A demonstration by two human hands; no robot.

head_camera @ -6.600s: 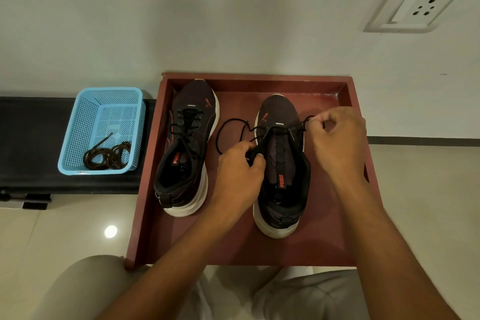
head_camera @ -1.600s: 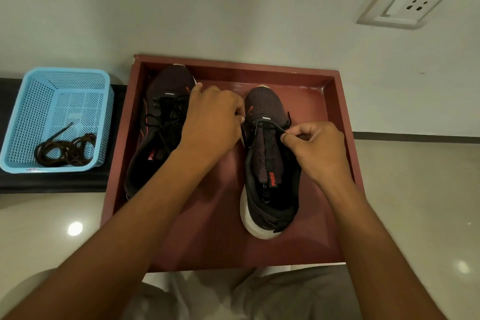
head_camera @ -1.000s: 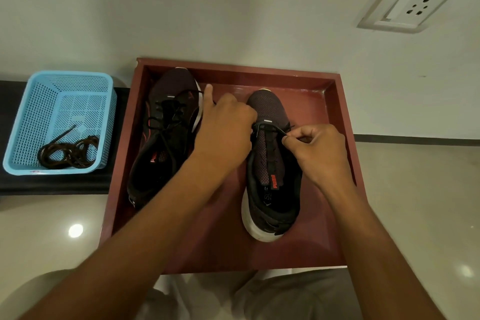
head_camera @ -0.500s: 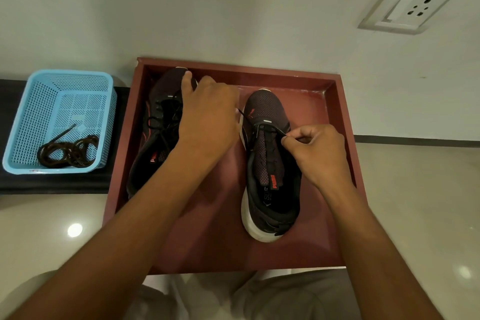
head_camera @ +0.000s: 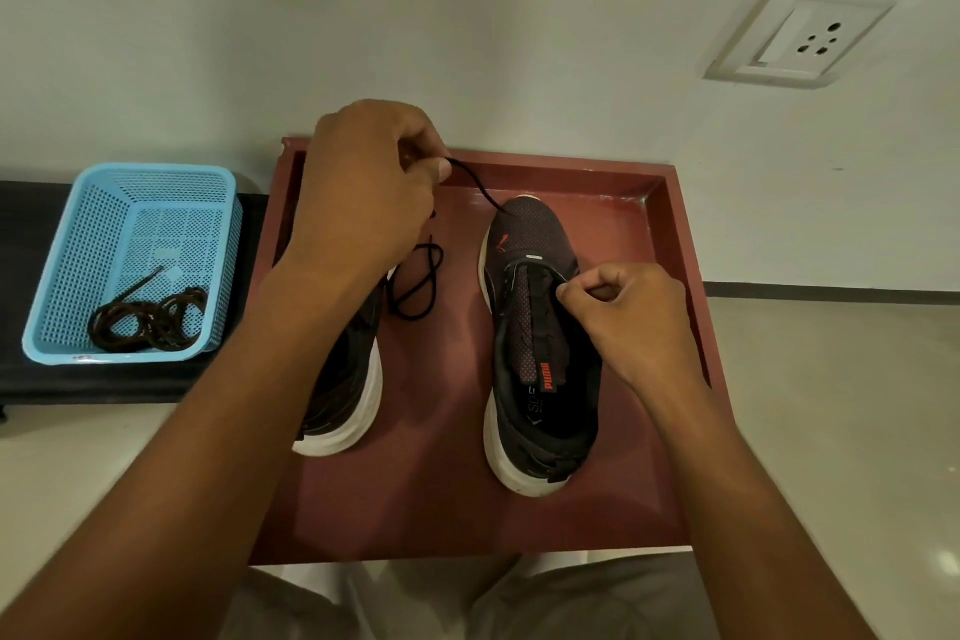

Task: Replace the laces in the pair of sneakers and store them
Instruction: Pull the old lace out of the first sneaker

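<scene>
Black mesh sneaker (head_camera: 540, 343) sits in the reddish-brown wooden tray (head_camera: 675, 307); the right hand (head_camera: 628, 322) pinches its lace at the eyelets. Farther off, the left hand (head_camera: 363, 182), half a second ago low beside the shoe, now pinches the thin black lace (head_camera: 475, 187) pulled up taut, so threading is advancing

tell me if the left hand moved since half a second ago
Yes. The left hand has lifted toward the tray's far rim, pulling the black lace out from the right sneaker; earlier it sat lower, between the shoes.
</scene>
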